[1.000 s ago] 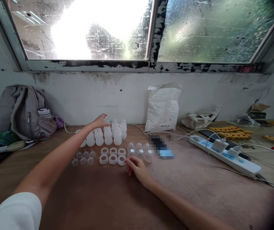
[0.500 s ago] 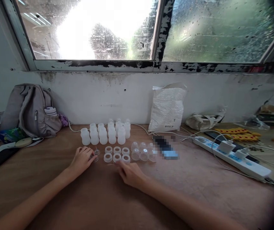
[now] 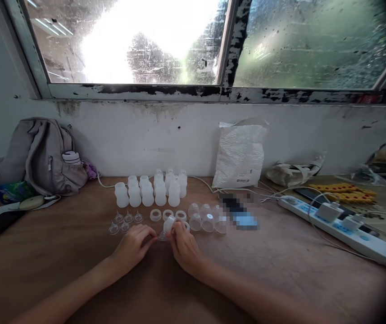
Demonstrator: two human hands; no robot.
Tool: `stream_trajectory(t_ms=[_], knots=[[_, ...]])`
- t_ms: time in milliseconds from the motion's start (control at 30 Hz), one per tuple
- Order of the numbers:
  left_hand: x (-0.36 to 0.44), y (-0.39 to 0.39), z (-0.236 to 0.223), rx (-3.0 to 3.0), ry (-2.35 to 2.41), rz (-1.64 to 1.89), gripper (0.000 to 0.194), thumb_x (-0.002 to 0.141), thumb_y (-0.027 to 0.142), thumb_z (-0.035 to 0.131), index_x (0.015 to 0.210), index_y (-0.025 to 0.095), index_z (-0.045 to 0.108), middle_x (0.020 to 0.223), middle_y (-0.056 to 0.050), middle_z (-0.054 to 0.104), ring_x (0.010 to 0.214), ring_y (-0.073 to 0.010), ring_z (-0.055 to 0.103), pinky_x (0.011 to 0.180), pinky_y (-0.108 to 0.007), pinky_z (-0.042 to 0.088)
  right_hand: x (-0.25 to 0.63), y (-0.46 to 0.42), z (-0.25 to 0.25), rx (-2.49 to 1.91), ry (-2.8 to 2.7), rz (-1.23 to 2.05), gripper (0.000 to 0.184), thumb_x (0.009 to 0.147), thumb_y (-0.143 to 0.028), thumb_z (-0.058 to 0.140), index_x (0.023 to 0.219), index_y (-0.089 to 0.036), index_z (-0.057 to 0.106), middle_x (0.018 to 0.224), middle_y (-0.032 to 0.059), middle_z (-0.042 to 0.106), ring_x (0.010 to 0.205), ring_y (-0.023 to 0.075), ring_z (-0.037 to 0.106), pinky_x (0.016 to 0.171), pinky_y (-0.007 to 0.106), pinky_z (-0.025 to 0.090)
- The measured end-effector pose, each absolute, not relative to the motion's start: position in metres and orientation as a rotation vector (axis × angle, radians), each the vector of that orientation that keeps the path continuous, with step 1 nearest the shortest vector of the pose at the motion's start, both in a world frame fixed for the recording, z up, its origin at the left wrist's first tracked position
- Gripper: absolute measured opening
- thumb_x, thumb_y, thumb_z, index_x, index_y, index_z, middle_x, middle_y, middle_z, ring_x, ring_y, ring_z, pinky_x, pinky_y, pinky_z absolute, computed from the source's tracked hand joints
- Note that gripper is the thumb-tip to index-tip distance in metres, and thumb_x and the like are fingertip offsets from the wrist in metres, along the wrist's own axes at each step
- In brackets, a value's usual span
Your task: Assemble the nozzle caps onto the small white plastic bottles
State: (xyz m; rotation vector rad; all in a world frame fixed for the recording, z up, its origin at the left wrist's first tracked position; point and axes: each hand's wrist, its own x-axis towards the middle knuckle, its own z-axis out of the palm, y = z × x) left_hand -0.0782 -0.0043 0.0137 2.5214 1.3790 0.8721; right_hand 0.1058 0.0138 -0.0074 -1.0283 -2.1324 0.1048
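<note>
My left hand [image 3: 132,246] pinches the edge of a clear bottle nipple [image 3: 162,236] just above the table. My right hand [image 3: 185,247] grips a translucent collar ring [image 3: 169,223], tilted up over that nipple. The two parts are close together; whether they touch is unclear. Left of my left hand, several clear nipples [image 3: 119,218] stand in two rows, tips up. More collar rings [image 3: 155,215] lie beyond my hands, one partly hidden by my right fingers. Clear dome caps [image 3: 208,222] stand in rows to the right. Frosted baby bottles [image 3: 135,194] are grouped behind, some with domed tops.
A grey backpack [image 3: 44,157] leans on the wall at left. At right lie a blurred-out flat object [image 3: 240,213] and a white power strip [image 3: 338,229] with plugs and cables. A white plastic mailer [image 3: 240,155] and a cloth bag [image 3: 294,173] sit by the wall.
My left hand has moved right from the nipples, bringing one along. My right hand has lifted a collar ring from the front row and tilted it. The view has shifted slightly.
</note>
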Motion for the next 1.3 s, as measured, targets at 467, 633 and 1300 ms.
stream_trajectory(t_ms=[467, 633, 1300], knots=[[-0.051, 0.009, -0.001, 2.48, 1.333, 0.91, 0.017, 0.078, 0.027, 0.052, 0.094, 0.019, 0.052, 0.087, -0.004, 0.055, 0.081, -0.0176, 0.052, 0.073, -0.033, 0.044, 0.138, 0.007, -0.001, -1.058, -1.896, 0.681, 0.011, 0.086, -0.031, 0.036, 0.087, -0.021, 0.039, 0.073, 0.0006, 0.051, 0.066, 0.0139, 0.052, 0.065, 0.026, 0.043], [-0.058, 0.001, -0.007, 2.822, 1.018, 0.915, 0.023, 0.083, 0.012, 0.039, 0.097, 0.019, 0.057, 0.091, -0.006, 0.054, 0.08, -0.0139, 0.053, 0.07, -0.026, 0.045, 0.139, 0.007, 0.003, -1.095, -1.73, 0.852, 0.021, 0.084, -0.034, 0.041, 0.1, -0.022, 0.036, 0.086, 0.0027, 0.055, 0.075, 0.0144, 0.055, 0.07, 0.027, 0.044], [-0.056, -0.004, -0.007, 3.07, 1.062, 1.336, 0.026, 0.079, 0.009, 0.049, 0.096, 0.025, 0.061, 0.068, 0.0, 0.049, 0.059, -0.0092, 0.042, 0.056, -0.021, 0.039, 0.137, 0.016, -0.005, -1.044, -1.626, 1.008, 0.035, 0.079, -0.038, 0.049, 0.109, -0.023, 0.039, 0.084, 0.0008, 0.053, 0.064, 0.0115, 0.056, 0.064, 0.027, 0.048]])
